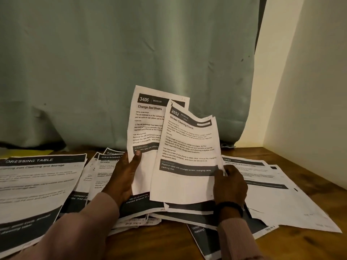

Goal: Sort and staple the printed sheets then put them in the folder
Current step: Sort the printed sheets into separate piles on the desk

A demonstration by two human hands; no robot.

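I read "3406 BEDROOM, Change Bed Sheets" on the rear raised sheet (148, 117), and "2652 BEDROOM, Screen Cleaning Check" on the front raised sheet (187, 147). "DRESSING TABLE" heads the left sheet (37, 177) and a middle sheet (105, 166) on the desk.

Looking forward and down from head height, close over a wooden table (293, 239), facing a green curtain (112, 62) at the far side.

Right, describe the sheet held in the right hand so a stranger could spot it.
Before the green curtain, two white printed sheets are held upright. The right hand pinches the nearer, tilted sheet. Its dark header reads 2652, Screen Cleaning Check.
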